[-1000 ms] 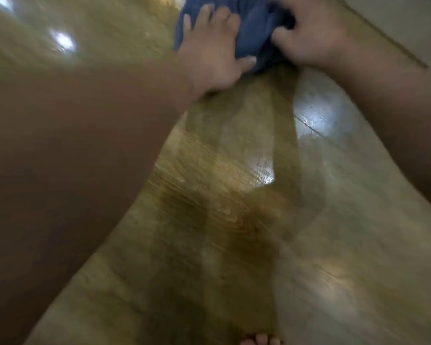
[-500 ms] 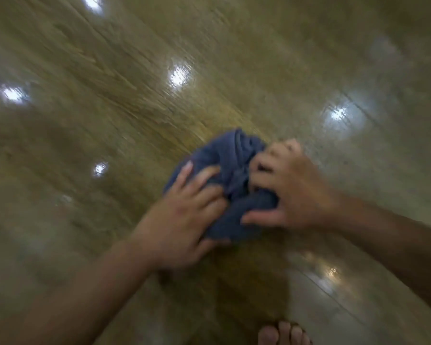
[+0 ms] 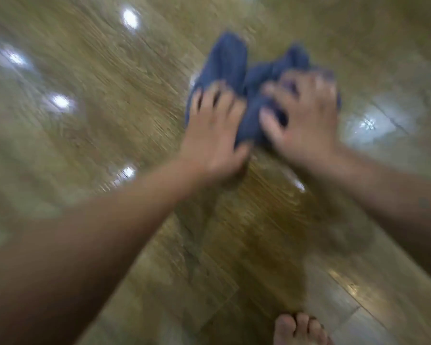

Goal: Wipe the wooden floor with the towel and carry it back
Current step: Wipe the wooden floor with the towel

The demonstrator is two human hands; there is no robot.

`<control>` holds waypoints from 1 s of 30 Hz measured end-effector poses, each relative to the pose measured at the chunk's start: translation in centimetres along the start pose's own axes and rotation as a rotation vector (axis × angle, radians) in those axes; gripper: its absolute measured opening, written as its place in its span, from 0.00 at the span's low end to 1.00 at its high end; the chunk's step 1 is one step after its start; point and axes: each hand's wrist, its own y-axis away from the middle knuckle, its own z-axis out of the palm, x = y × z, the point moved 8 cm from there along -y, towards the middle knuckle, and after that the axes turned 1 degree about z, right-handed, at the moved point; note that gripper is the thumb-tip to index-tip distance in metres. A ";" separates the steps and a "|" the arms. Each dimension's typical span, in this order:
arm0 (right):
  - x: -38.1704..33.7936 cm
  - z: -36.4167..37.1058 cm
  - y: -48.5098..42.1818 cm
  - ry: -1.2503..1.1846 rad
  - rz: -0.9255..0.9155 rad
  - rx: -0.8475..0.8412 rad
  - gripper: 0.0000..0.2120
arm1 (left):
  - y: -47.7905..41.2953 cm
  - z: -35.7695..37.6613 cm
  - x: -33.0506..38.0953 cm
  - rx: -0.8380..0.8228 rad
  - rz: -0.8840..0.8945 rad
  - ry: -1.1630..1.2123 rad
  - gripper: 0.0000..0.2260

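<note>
A bunched blue towel [image 3: 230,63] lies on the glossy wooden floor [image 3: 110,100] in the upper middle of the blurred head view. My left hand [image 3: 213,131] presses down on the towel's left side with its fingers spread over the cloth. My right hand [image 3: 302,115] grips the right side, fingers curled into the fabric. Both arms reach forward from the bottom corners. A darker streak [image 3: 256,240] runs along the floor from the towel back toward me.
My bare foot [image 3: 300,328] stands on the floor at the bottom edge, right of centre. Ceiling lights reflect as bright spots [image 3: 60,102] on the shiny boards to the left and right. Open floor surrounds the towel.
Both hands have pushed the towel forward along the floor, and it has spread out from a tight ball. The view has shifted, bringing my foot further into the frame.
</note>
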 end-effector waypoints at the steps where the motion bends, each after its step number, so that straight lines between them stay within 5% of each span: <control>1: -0.5 0.4 4.1 0.000 0.056 0.008 0.19 | 4.7 1.6 1.1 -0.046 0.009 0.102 0.30; 3: -6.4 1.9 14.1 -0.144 -0.135 -0.034 0.20 | 16.3 4.1 4.4 -0.171 0.092 0.109 0.26; 5: -9.7 3.2 19.3 -0.214 -0.320 -0.253 0.21 | 23.3 6.0 6.0 -0.245 0.201 0.117 0.22; 9: -7.5 3.6 14.7 -0.179 -0.617 -0.279 0.21 | 19.8 4.8 5.0 -0.167 0.253 0.088 0.25; 11: -5.1 2.6 8.2 -0.119 -0.694 -0.096 0.20 | 13.7 2.5 2.8 -0.051 0.178 0.037 0.27; 14: -0.2 1.1 -4.1 -0.034 -0.533 0.043 0.24 | 2.7 -0.5 -2.4 0.084 -0.041 -0.035 0.30; 19: 5.1 0.2 -15.5 0.033 0.071 0.012 0.32 | -9.5 -4.0 -7.1 0.030 -0.291 -0.002 0.31; 24: -1.3 0.5 0.4 -0.001 -0.157 0.118 0.23 | 4.8 -0.6 -1.9 0.125 -0.196 0.026 0.32; 27: -7.4 3.2 13.9 -0.166 -0.432 -0.135 0.23 | 20.3 4.7 4.0 0.025 -0.181 0.185 0.25; 30: -9.8 4.7 18.8 -0.158 -0.779 -0.377 0.20 | 26.6 7.2 7.6 -0.033 -0.013 0.309 0.18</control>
